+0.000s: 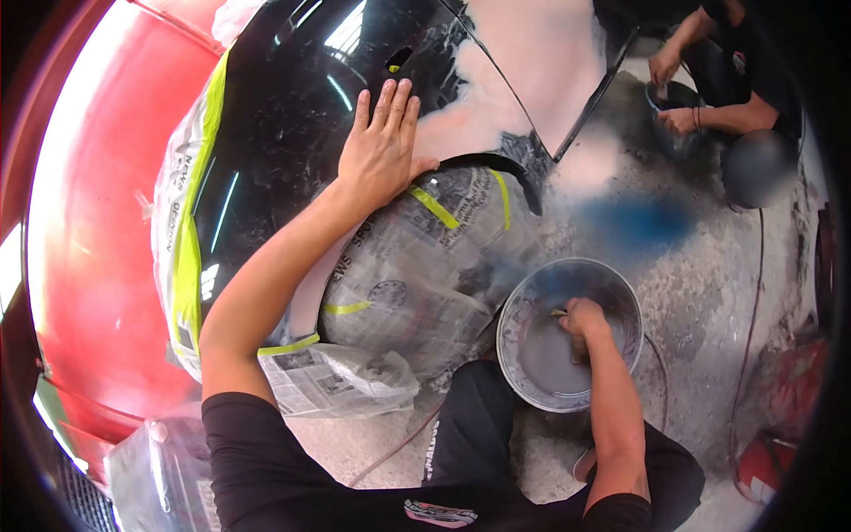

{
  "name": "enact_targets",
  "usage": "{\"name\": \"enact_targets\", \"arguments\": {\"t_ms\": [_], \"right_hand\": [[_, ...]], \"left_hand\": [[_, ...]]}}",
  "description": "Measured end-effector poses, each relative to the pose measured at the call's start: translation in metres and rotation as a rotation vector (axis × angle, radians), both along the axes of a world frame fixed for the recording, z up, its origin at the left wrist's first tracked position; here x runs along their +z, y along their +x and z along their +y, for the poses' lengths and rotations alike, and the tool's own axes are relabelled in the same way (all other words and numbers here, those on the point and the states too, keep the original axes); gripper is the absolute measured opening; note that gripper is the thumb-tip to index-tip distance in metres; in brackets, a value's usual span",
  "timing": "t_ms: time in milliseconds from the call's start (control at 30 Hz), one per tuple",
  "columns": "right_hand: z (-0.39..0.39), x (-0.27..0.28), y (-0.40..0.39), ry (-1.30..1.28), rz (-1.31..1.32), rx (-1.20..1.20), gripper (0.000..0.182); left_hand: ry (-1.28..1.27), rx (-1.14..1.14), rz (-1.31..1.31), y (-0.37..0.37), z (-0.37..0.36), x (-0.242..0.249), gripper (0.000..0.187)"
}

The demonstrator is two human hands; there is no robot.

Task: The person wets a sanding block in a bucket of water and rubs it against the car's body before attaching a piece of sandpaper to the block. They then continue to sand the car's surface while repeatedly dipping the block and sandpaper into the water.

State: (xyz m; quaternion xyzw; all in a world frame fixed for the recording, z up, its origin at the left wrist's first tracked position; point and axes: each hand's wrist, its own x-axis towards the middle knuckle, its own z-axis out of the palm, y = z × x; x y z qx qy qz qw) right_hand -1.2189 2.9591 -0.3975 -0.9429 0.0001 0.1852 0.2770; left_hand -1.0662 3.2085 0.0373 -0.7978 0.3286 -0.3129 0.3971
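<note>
My left hand (381,146) lies flat, fingers stretched, on a glossy black car panel (292,115) beside a pale pink patch (479,115). Below it, the wheel area is covered with newspaper (408,266) held by yellow-green tape (434,207). Inside a round bucket (634,301) of grey liquid, my right hand (583,321) has its fingers closed round something small with a yellowish edge. Most of that object is hidden by the fingers.
A red car body (106,222) stands at the left. At the upper right, a co-worker's hands (678,89) are at another bucket (658,96). A hose (752,328) runs over the stained floor (700,293). Plastic sheeting (164,470) hangs at the lower left.
</note>
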Motion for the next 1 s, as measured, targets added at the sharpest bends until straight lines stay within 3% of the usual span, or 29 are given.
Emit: {"name": "enact_targets", "arguments": {"t_ms": [67,267,333,367,400,433,467,500,533,567,600,667,700,767,800,867,967,1000], "right_hand": [[0.002,0.011,0.0,-0.024,0.024,0.008,0.038],[-0.001,0.007,-0.004,-0.085,0.086,0.04,0.038],[-0.005,-0.004,-0.005,-0.153,0.093,0.058,0.039],[-0.007,-0.011,-0.006,-0.184,0.098,0.103,0.042],[-0.009,-0.021,-0.007,-0.214,0.105,0.147,0.044],[-0.008,-0.035,-0.009,-0.229,0.13,0.137,0.043],[-0.007,-0.048,-0.011,-0.243,0.153,0.119,0.043],[-0.004,-0.053,-0.015,-0.259,0.145,0.163,0.047],[-0.005,-0.059,-0.019,-0.276,0.14,0.204,0.05],[-0.028,-0.142,-0.015,-0.244,0.126,0.315,0.053],[-0.051,-0.223,-0.012,-0.207,0.111,0.424,0.057],[-0.012,-0.112,-0.029,-0.333,0.339,0.274,0.06],[-0.012,-0.119,-0.032,-0.371,0.355,0.274,0.06],[-0.026,-0.156,-0.037,-0.19,0.427,0.527,0.065],[-0.032,-0.155,-0.041,-0.228,0.445,0.525,0.065],[-0.043,-0.15,-0.044,0.135,0.395,0.29,0.071],[0.003,0.0,-0.051,0.126,0.228,0.072,0.071],[0.006,0.022,-0.053,0.098,0.235,0.067,0.071]], "left_hand": [[0.003,-0.033,0.014,0.011,0.002,-0.008,0.097],[-0.065,-0.089,-0.056,0.077,-0.06,-0.039,0.093],[-0.183,-0.204,0.179,0.075,-0.076,-0.071,0.083],[-0.432,-0.403,0.362,0.095,-0.087,-0.134,0.069],[-0.446,-0.319,0.669,0.056,-0.097,-0.154,0.06],[-0.52,-0.535,0.699,0.018,-0.094,-0.19,0.053],[-0.629,-0.643,0.511,-0.001,-0.096,-0.282,0.046],[-0.759,-0.372,0.995,-0.066,-0.087,-0.267,0.037],[-0.809,-0.39,1.138,-0.103,-0.076,-0.284,0.03],[-0.921,-0.517,1.077,-0.131,-0.061,-0.327,0.027],[-1.002,-0.448,1.171,-0.156,-0.046,-0.348,0.023],[-1.13,-0.295,1.309,-0.185,-0.026,-0.372,0.02],[-1.169,-0.312,1.316,-0.191,-0.023,-0.376,0.02],[-1.263,-0.285,1.08,-0.202,-0.02,-0.377,0.022],[-1.304,-0.299,1.082,-0.2,-0.024,-0.375,0.022],[-1.277,-0.028,1.212,-0.185,-0.03,-0.369,0.034],[-1.379,-0.108,1.09,-0.188,-0.022,-0.356,0.048],[-1.405,-0.12,1.097,-0.188,-0.022,-0.357,0.048]]}}
